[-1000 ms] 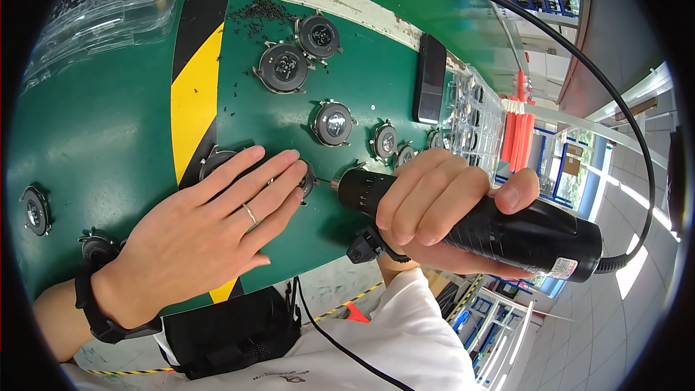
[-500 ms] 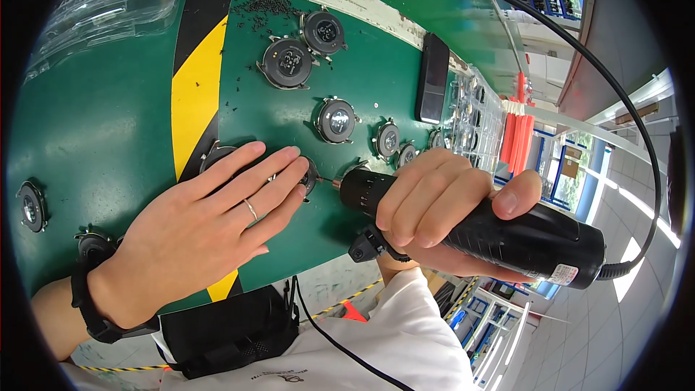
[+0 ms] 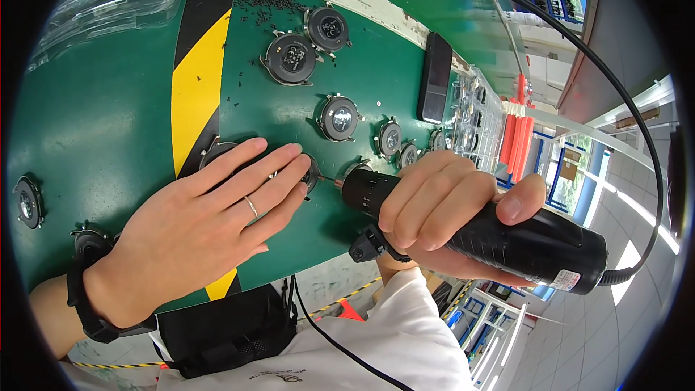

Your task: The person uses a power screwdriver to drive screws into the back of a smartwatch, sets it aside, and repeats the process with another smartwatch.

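My right hand (image 3: 449, 199) is wrapped round a black electric screwdriver (image 3: 536, 242), held almost level. Its thin bit points left and meets the edge of a round watch case (image 3: 312, 177) partly under my left fingertips. My left hand (image 3: 210, 210) lies flat with fingers stretched out, covering much of that case and part of another watch case (image 3: 217, 152). Whether the bit sits in a screw is too small to tell. Close to the screwdriver's tip lies a further watch case (image 3: 357, 166), partly hidden by the tool.
Several watch cases, such as one face-down (image 3: 338, 118), lie about the green table (image 3: 268, 123). Tiny black screws (image 3: 268, 1) are heaped at the back. A black phone-like slab (image 3: 435, 78) and clear trays (image 3: 478, 116) stand to the right. The tool's cable (image 3: 579, 43) arcs overhead.
Both hands keep nearly the same pose. The screwdriver's rear end has dipped slightly, and the whole view has shifted a little.
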Action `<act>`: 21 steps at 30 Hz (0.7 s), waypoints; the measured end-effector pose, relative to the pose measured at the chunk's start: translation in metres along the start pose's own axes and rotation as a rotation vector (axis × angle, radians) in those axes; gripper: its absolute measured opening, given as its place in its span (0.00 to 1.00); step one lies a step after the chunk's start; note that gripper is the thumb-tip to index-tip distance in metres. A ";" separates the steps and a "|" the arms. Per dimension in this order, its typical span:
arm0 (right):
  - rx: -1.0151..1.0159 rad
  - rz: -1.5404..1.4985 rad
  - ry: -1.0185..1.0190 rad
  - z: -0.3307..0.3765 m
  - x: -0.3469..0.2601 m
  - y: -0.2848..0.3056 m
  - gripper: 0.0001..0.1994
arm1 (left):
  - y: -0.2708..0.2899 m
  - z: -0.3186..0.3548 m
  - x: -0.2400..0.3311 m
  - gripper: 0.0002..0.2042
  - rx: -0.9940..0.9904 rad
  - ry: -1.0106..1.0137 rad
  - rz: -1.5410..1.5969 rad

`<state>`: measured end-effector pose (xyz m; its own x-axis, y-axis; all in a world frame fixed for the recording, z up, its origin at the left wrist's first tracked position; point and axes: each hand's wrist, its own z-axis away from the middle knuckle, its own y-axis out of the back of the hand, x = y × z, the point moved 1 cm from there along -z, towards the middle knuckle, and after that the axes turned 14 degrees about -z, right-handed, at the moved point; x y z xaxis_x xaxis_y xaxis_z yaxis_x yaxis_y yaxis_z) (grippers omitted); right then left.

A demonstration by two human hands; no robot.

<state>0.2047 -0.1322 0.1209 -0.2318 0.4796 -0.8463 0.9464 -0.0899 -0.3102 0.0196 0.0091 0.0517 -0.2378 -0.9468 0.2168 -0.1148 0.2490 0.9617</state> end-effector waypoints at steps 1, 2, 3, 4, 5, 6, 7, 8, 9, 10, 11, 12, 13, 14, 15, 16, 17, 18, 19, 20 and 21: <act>0.003 -0.006 0.009 0.001 0.002 0.000 0.21 | 0.000 0.001 0.000 0.37 -0.002 0.003 0.003; 0.006 -0.007 0.018 0.001 0.002 0.000 0.20 | -0.001 0.000 0.000 0.37 0.000 0.002 0.006; 0.009 -0.008 0.027 0.001 0.002 0.000 0.20 | -0.001 0.000 0.001 0.37 0.002 0.001 0.007; 0.009 -0.006 0.026 0.001 0.002 0.000 0.20 | -0.001 0.000 0.001 0.37 0.004 0.002 0.007; 0.005 -0.008 0.030 0.000 0.002 0.000 0.19 | -0.001 0.000 0.001 0.37 0.006 0.003 0.006; 0.001 -0.010 0.034 0.000 0.001 0.000 0.19 | -0.001 0.000 0.001 0.37 0.009 0.004 0.006; -0.002 -0.015 0.039 -0.001 0.002 0.000 0.18 | -0.002 0.000 0.001 0.37 0.008 0.006 0.006; -0.003 -0.016 0.038 0.000 0.002 -0.001 0.18 | -0.002 0.001 0.001 0.37 0.006 0.006 0.003; -0.006 -0.011 0.031 0.000 0.002 -0.001 0.18 | -0.002 0.001 0.001 0.37 0.005 0.007 0.001; -0.009 -0.005 0.024 0.000 0.002 -0.002 0.18 | -0.002 0.002 0.002 0.37 0.004 0.007 -0.002; -0.012 0.002 0.017 0.001 0.002 -0.002 0.18 | -0.002 0.002 0.002 0.37 0.004 0.008 -0.001; -0.013 0.002 0.016 0.001 0.002 -0.003 0.18 | -0.002 0.002 0.002 0.37 0.009 0.009 0.002; -0.003 0.005 0.033 0.002 0.002 -0.003 0.18 | -0.003 0.003 0.002 0.36 0.014 0.010 0.004; 0.007 0.008 0.051 0.002 0.003 -0.004 0.18 | -0.003 0.003 0.003 0.36 0.018 0.010 0.007; 0.016 0.011 0.068 0.003 0.004 -0.005 0.18 | -0.004 0.003 0.003 0.36 0.019 0.010 0.008; 0.017 0.012 0.067 0.003 0.006 -0.005 0.18 | -0.004 0.003 0.003 0.36 0.022 0.009 0.011; 0.004 0.018 0.111 0.002 0.010 -0.005 0.21 | -0.005 0.004 0.003 0.36 0.023 0.009 0.013; -0.009 0.023 0.155 0.001 0.013 -0.004 0.24 | -0.005 0.004 0.004 0.36 0.025 0.009 0.015; -0.022 0.029 0.199 0.000 0.015 -0.004 0.27 | -0.006 0.004 0.004 0.36 0.025 0.009 0.016; -0.021 0.029 0.198 0.000 0.015 -0.004 0.27 | -0.007 0.005 0.004 0.36 0.027 0.011 0.017; -0.021 0.030 0.202 0.001 0.016 -0.004 0.27 | -0.008 0.005 0.004 0.36 0.029 0.013 0.019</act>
<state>0.1972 -0.1248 0.1084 -0.1558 0.6423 -0.7504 0.9572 -0.0895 -0.2753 0.0149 0.0042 0.0444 -0.2271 -0.9446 0.2371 -0.1388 0.2724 0.9521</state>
